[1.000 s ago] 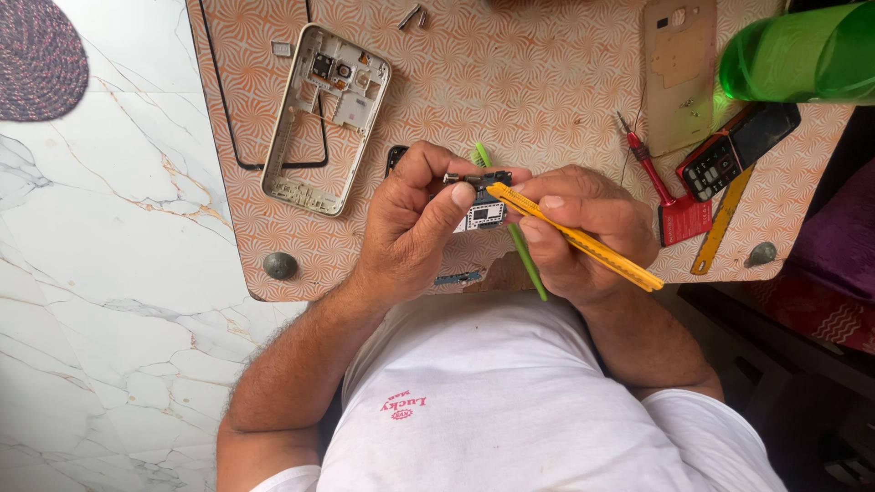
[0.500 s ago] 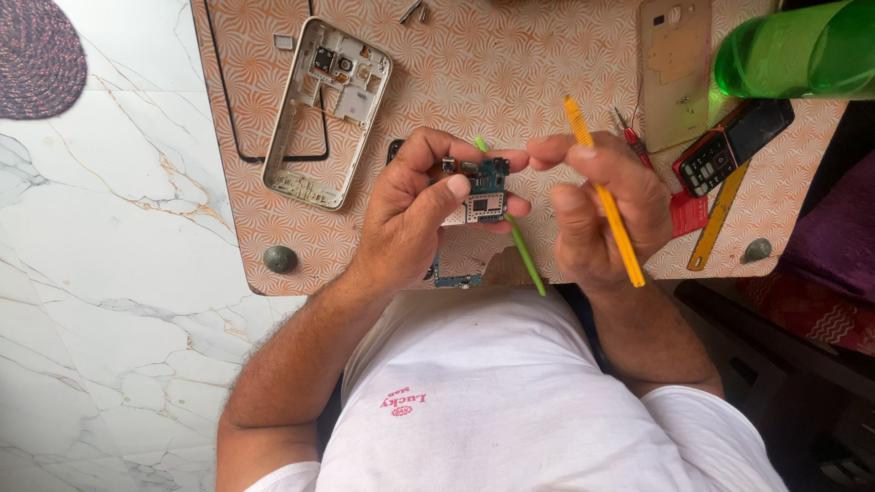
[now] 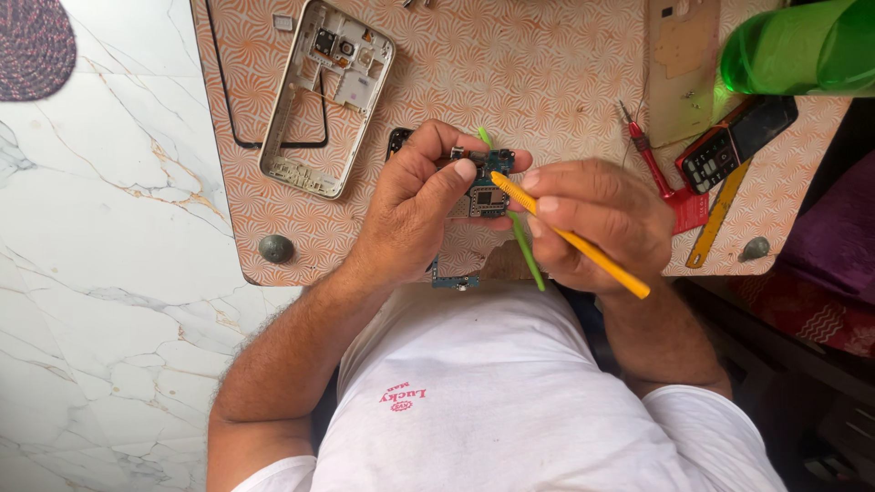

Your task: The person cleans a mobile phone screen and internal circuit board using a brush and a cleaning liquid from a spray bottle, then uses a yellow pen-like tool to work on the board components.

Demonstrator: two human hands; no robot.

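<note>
Your yellow pry stick [image 3: 570, 235] has swung down since half a second ago, when it stood nearly upright in your right hand [image 3: 592, 223]; it now lies slantwise, its tip laid on the small circuit board [image 3: 488, 187]. The board sits above the worktop [image 3: 547, 82], pinched in your left hand [image 3: 419, 205], with the thumb pressed on its face and the fingers curled behind it. Your right hand is closed around the yellow stick in a pen-like grip, thumb and forefinger near the tip, the far end jutting out past the knuckles. A green plastic stick [image 3: 524, 246] runs under both hands, showing just above the board and again below your right hand. A second strip of circuit board [image 3: 453, 281] lies at the near edge of the worktop, partly hidden by your left wrist.

Further out on the orange patterned worktop, an empty phone frame [image 3: 328, 96] lies beyond your left hand, resting over a thin black rectangular gasket [image 3: 232, 109]. Beyond your right hand are a red-handled screwdriver [image 3: 652, 164], a small keypad phone [image 3: 734, 141], a yellow ruler [image 3: 715, 219] and a phone back panel [image 3: 679, 64]. A green bottle [image 3: 793, 46] lies at the corner. Marble floor [image 3: 100, 273] shows beside the worktop.
</note>
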